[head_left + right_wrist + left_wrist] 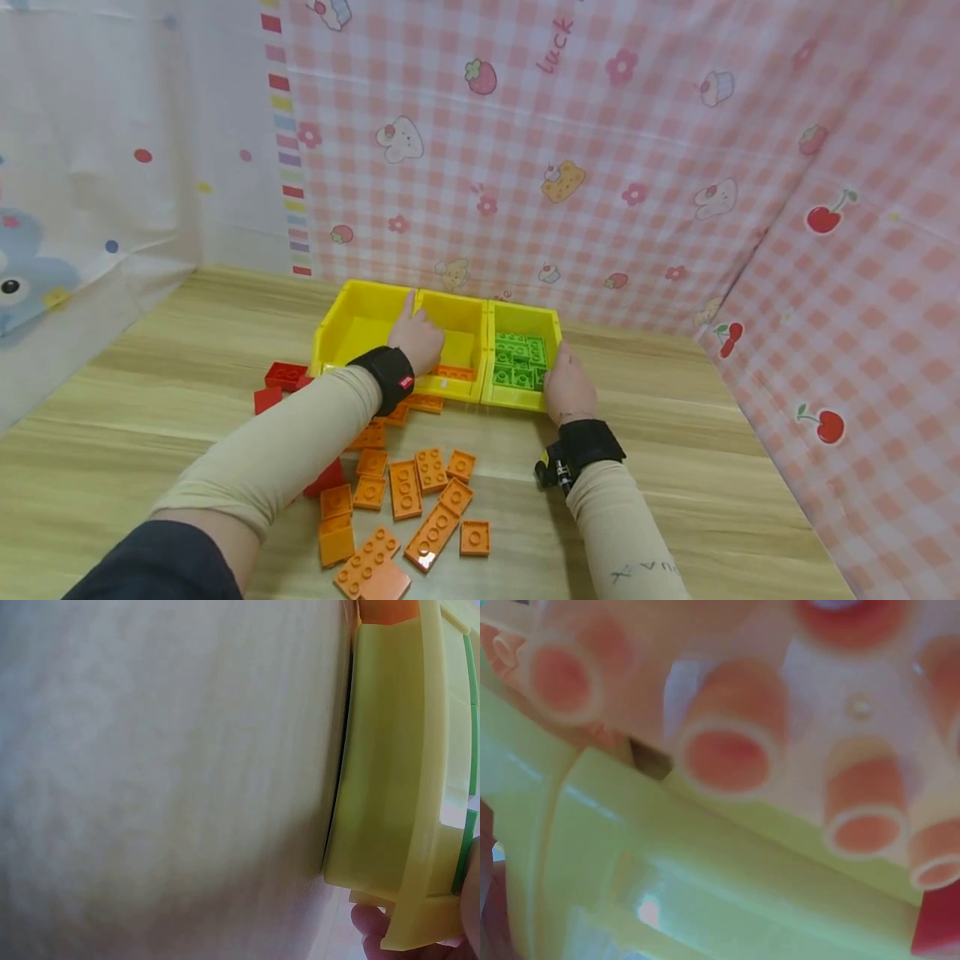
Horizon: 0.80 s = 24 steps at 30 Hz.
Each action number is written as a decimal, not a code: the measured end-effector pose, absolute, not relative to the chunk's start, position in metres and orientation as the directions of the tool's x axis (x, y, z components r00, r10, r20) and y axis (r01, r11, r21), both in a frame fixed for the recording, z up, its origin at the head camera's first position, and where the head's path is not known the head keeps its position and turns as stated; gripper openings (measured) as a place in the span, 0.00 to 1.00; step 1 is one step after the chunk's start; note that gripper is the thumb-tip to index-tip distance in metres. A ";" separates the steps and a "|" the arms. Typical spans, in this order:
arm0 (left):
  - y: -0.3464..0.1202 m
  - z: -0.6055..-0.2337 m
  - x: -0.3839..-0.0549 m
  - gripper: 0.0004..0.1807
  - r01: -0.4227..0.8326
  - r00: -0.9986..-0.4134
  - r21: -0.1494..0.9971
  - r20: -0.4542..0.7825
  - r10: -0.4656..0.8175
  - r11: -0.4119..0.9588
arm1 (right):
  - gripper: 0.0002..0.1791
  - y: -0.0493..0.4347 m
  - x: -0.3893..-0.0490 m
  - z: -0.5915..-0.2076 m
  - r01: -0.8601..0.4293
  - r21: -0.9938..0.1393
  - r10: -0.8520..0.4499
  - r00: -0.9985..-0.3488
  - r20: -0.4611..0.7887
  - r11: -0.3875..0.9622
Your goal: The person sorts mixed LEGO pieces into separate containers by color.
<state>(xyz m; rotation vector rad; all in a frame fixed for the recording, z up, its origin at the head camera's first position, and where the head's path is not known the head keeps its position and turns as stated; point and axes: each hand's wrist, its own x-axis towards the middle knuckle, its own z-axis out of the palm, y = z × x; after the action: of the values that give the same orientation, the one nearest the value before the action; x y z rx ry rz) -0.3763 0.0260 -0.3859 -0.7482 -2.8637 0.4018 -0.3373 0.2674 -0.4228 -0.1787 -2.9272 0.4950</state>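
Note:
My left hand [418, 340] reaches over a row of joined yellow bins. Its index finger lies straight along the divider between the left bin [367, 321] and the middle bin [468, 312]; its remaining fingers are mostly hidden. My right hand [570, 385] grips the right side wall of the right bin [525, 312], with fingertips [369, 921] showing by the rim in the right wrist view. Green bricks [519, 360] fill that bin's floor. An orange brick [454, 373] lies in the middle bin. A blurred brick underside [727, 761] looms beside the yellow rim [705, 900] in the left wrist view.
Loose orange bricks [431, 469] lie scattered on the wooden table [697, 467] in front of the bins. Red bricks [285, 374] sit at the left, partly behind my left sleeve. A checked cloth [487, 167] hangs behind the bins, and another stands to the right.

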 end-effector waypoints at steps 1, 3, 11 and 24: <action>0.026 -0.387 -0.376 0.10 0.458 -0.863 -0.302 0.074 0.500 0.836 | 0.31 0.267 -0.337 -0.423 0.090 -0.333 0.145 -0.979 0.144 0.939; 0.025 -0.390 -0.377 0.12 0.464 -0.859 -0.325 0.063 0.508 0.824 | 0.31 0.267 -0.337 -0.423 0.093 -0.331 0.147 -0.979 0.142 0.939; 0.025 -0.395 -0.380 0.14 0.492 -0.846 -0.363 0.015 0.534 0.791 | 0.31 0.267 -0.338 -0.422 0.104 -0.354 0.157 -0.980 0.124 0.929; 0.023 -0.395 -0.379 0.15 0.510 -0.840 -0.358 -0.011 0.542 0.782 | 0.30 0.265 -0.334 -0.420 0.086 -0.346 0.147 -0.977 0.153 0.934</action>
<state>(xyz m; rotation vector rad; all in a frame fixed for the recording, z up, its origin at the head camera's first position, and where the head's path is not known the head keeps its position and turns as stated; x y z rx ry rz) -0.3787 0.0226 -0.3947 -0.8515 -2.8785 0.5372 -0.3342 0.2655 -0.4200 -0.1772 -2.9147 0.5101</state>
